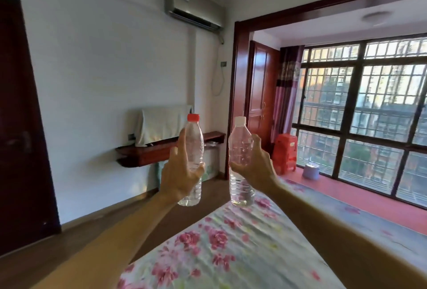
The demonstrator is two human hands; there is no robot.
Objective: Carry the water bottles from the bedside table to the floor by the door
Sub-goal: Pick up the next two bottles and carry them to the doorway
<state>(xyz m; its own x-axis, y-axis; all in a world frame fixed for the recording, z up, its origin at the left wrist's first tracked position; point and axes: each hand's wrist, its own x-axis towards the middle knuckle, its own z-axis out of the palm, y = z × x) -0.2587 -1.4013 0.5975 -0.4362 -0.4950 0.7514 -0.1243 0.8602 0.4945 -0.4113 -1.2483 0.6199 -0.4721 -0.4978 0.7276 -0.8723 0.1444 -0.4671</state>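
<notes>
My left hand point(178, 173) grips a clear water bottle with a red cap point(194, 147), held upright in front of me. My right hand point(256, 163) grips a second clear bottle with a white cap point(240, 147), also upright, a little to the right of the first. Both arms are stretched forward above the foot of the bed. A dark wooden door point(20, 126) stands shut at the far left, with brown floor point(76, 237) in front of it. The bedside table is out of view.
A bed with a floral cover point(231, 247) fills the lower middle. A wooden wall shelf point(166, 147) holds a cloth-covered screen on the far wall. A red plastic stool point(285, 150) and a barred window point(369, 115) lie to the right.
</notes>
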